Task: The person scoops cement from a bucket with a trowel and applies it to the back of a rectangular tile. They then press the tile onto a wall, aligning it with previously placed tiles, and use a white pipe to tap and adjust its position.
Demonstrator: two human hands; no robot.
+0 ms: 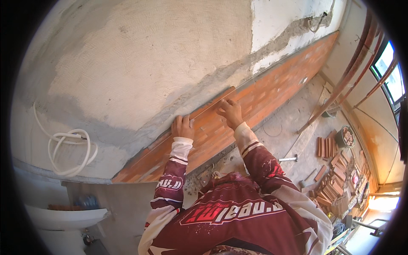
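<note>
Thin orange-red brick tiles (280, 78) face the lower wall in a long slanting band. Along the top course runs a pale string line (203, 111). My left hand (182, 127) is at the band's upper edge, its bent fingers gripping the top of a brick tile. To its right, my right hand (230, 114) is held against the tile face just under the string, fingers bent and apart, with nothing visible in them. A long brick tile (216, 97) sits in the top course above the right hand. Fine contact at the fingertips is hard to make out.
Rough plaster wall (127, 59) rises above the tiles. A coiled white hose (70, 148) hangs at left beside a white basin (72, 219). On the floor at right lie stacked brick tiles (333, 189), a bucket (345, 137) and a hammer-like tool (289, 159). Reddish poles (340, 87) slant across.
</note>
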